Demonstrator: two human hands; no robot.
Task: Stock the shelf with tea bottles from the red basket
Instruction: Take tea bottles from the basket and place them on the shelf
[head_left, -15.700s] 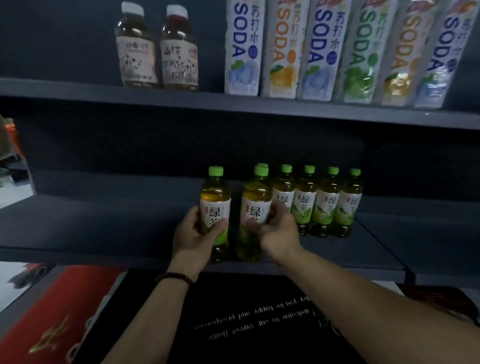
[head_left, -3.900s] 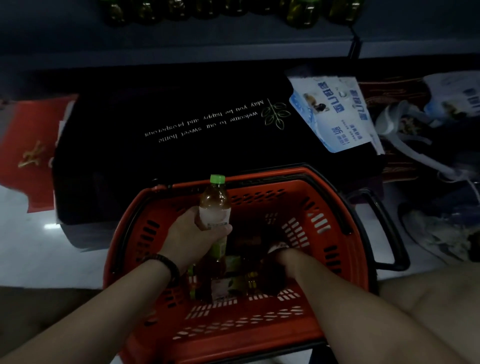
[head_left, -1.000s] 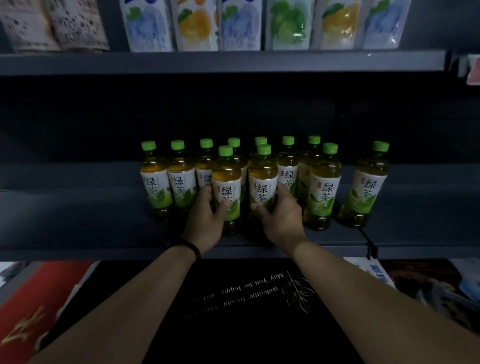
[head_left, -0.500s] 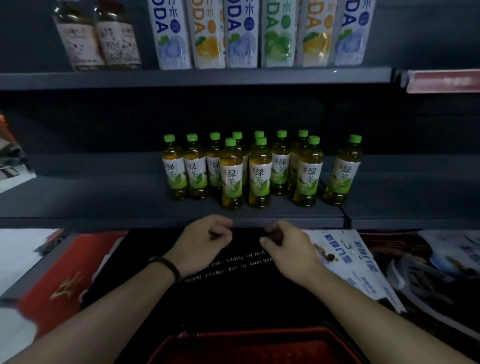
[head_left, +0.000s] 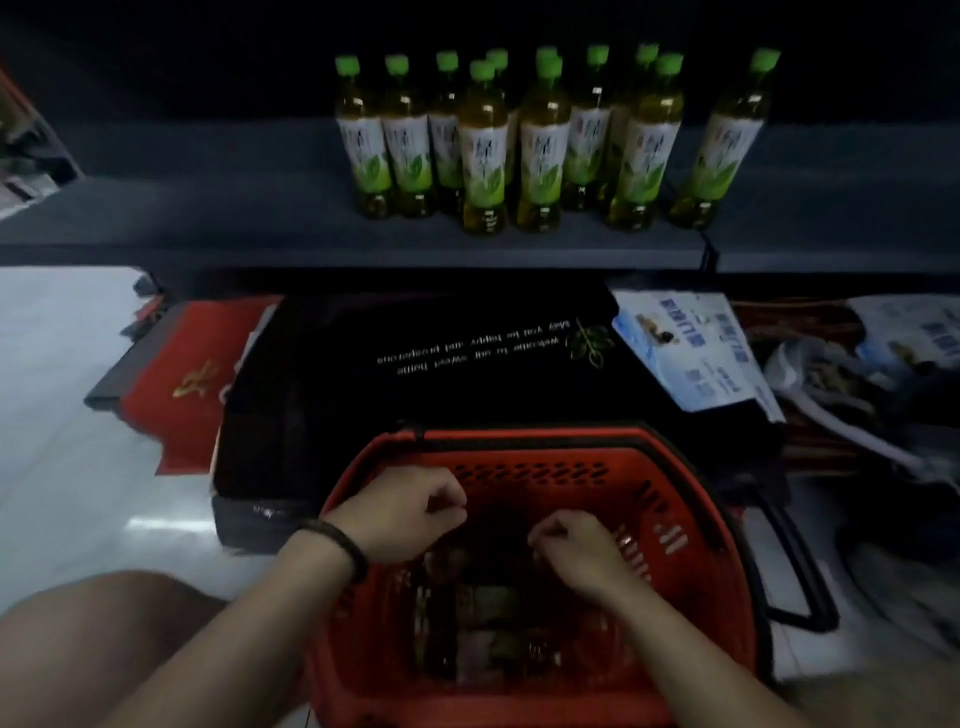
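The red basket stands on the floor right below me, with dark tea bottles lying in its bottom. My left hand hovers over the basket's left part, fingers loosely curled, holding nothing. My right hand hangs over the middle of the basket, fingers also loosely curled and empty. Several green-capped tea bottles stand upright in a cluster on the dark grey shelf above; one bottle stands apart at the right.
A black mat with white lettering lies between basket and shelf. A red mat lies at the left, blue-white packets and plastic bags at the right. The basket's black handle sticks out right.
Both hands have let go of the two front bottles on the shelf, drawn back and dropped down over the basket. My view has tilted down from the shelf to the basket.
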